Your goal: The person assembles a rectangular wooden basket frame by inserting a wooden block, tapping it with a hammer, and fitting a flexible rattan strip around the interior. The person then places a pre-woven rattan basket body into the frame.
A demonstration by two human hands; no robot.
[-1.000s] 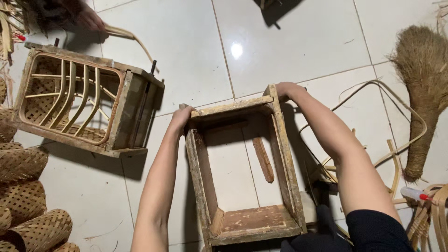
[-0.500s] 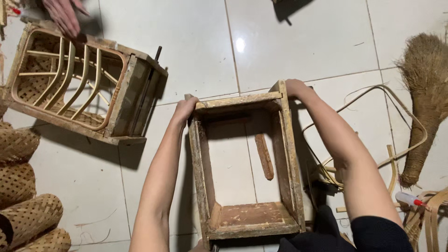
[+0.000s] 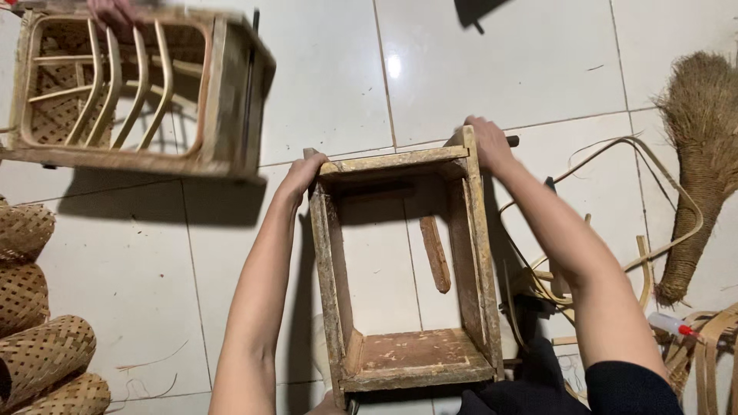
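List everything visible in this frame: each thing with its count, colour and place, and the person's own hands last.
wooden box frame: 1, worn tan, centre, open top, on the tiled floor
wooden stick: 1, brown, lying inside the frame
second frame with curved cane ribs: 1, tan, upper left
another person's hand: 1, top left, on that second frame
woven basket pieces: several, light brown, left edge
straw broom: 1, brown, right edge
loose cane strips: several, pale tan, right of the box frame
left hand: on the box frame's far left corner
right hand: on the far right corner
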